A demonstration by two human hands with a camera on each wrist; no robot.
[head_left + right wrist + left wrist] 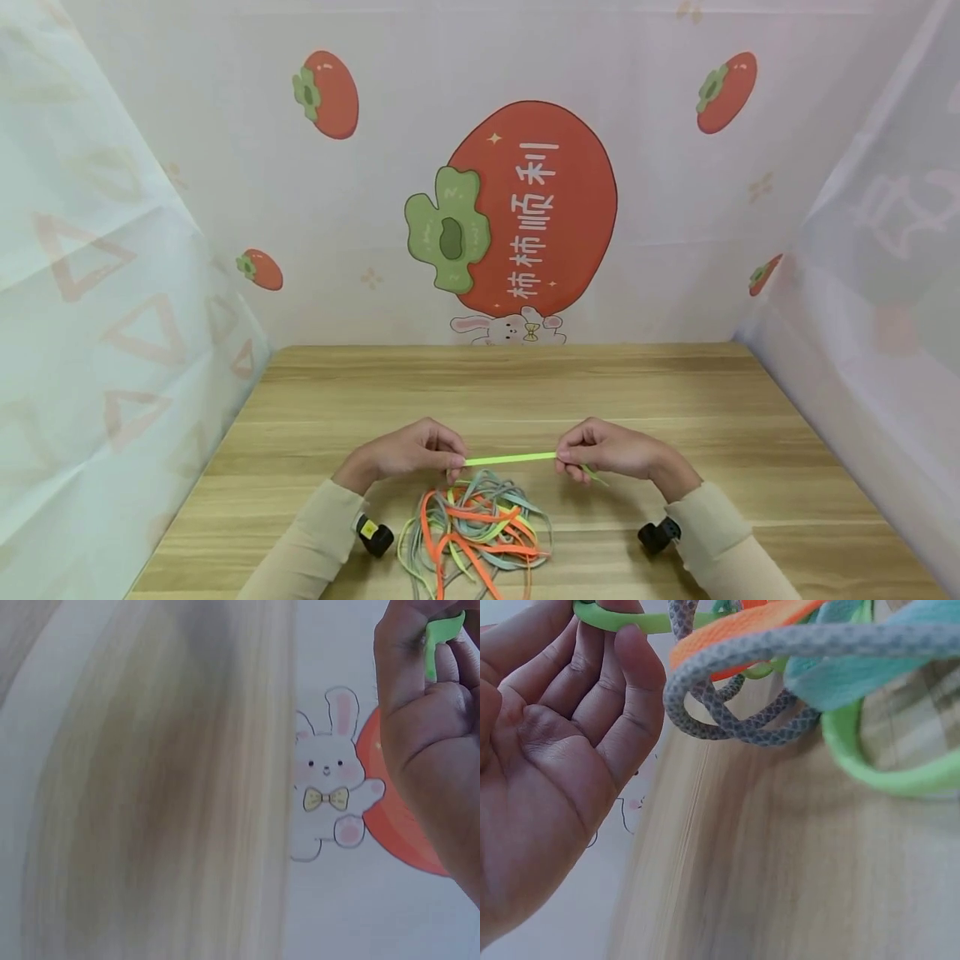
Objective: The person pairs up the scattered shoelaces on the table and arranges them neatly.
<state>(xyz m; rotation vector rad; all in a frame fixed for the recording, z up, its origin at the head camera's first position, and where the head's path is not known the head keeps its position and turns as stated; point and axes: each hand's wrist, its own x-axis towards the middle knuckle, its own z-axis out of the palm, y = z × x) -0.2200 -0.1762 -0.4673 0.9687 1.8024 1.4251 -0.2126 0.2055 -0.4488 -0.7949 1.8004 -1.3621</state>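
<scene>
A flat neon yellow-green shoelace [510, 458] is stretched straight between the two hands, above the wooden table. My left hand [422, 448] pinches it at the left between thumb and fingers; the left wrist view shows the lace [622, 619] at the fingertips. On the right, my right hand [609, 450] pinches the other part, and a short loose end hangs below its fingers. In the right wrist view a bit of the green lace [442, 634] shows among the curled fingers. Just in front of the left hand lies a tangled pile of shoelaces [480, 533] in orange, grey, pale teal and yellow-green.
The wooden table [675, 392] reaches back to a white printed backdrop [375, 183] with persimmons and a rabbit. White sheets [112, 292] close in both sides. Black cameras [375, 536] sit on both wrists, the left one close to the pile.
</scene>
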